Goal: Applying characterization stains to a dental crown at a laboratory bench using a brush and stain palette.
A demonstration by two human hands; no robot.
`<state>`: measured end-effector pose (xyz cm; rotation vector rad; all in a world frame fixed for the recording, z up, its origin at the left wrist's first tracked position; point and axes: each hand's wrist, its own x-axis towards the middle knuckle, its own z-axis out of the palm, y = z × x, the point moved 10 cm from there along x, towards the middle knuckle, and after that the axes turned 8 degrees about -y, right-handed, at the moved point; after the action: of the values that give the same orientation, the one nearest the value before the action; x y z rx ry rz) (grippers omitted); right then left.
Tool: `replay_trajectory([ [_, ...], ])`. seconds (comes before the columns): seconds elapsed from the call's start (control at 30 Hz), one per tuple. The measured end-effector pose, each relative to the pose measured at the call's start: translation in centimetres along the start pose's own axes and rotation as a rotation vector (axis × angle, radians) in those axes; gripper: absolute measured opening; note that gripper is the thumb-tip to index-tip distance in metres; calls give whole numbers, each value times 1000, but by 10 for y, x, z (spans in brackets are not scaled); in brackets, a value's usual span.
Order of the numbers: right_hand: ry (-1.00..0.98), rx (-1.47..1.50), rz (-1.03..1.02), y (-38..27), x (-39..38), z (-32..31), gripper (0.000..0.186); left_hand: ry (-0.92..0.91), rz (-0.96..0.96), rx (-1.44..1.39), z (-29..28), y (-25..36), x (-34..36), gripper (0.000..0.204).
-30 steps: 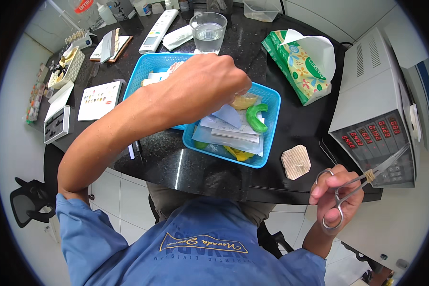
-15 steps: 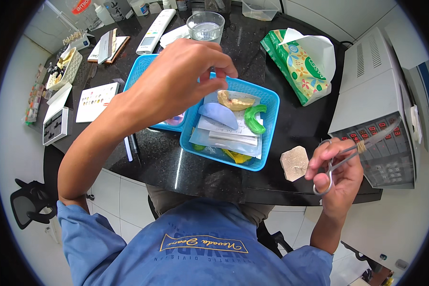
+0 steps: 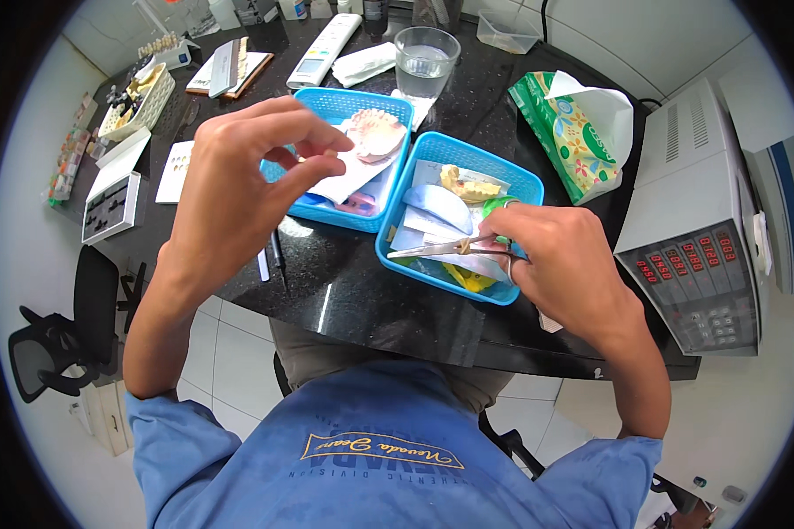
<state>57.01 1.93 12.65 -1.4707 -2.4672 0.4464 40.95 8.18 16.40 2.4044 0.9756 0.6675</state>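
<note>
My left hand (image 3: pixel 238 163) is raised over the near-left side of the left blue basket (image 3: pixel 348 218), thumb and fingertips pinched together; whatever is between them is too small to make out. In that basket lie a pinkish-white dental cast (image 3: pixel 377 134) and white paper. Metal ring-handled scissors (image 3: pixel 441 249), with a band wound round the blades, are gripped in my right hand (image 3: pixel 573 260). They extend leftward over the right blue basket (image 3: pixel 445 284). Inside it are a yellowish dental cast (image 3: pixel 468 187), a bluish half-round piece (image 3: pixel 438 205), papers, a yellow piece (image 3: pixel 469 279) and a green piece (image 3: pixel 496 206), partly hidden.
A glass of water (image 3: pixel 425 70), folded tissue (image 3: pixel 364 64) and white remote (image 3: pixel 325 51) stand or lie behind the baskets. At right are a green tissue pack (image 3: pixel 569 145) and a box-shaped machine with red digits (image 3: pixel 692 264). A beige pad (image 3: pixel 549 324) peeks out below my right hand.
My right hand has carried the scissors leftward from the right table edge to over the right basket. My left hand has drawn back left, uncovering the cast in the left basket. The view has shifted.
</note>
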Motion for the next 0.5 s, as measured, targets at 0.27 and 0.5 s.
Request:
replay_trajectory([
  [0.27, -139, -246, -27, -6, 13, 24, 13, 86, -141, -118, -19, -32, -41, 10],
  [0.5, -2, 12, 78, 3, 13, -7, 17, 80, -45, -271, -3, -21, -42, 10],
])
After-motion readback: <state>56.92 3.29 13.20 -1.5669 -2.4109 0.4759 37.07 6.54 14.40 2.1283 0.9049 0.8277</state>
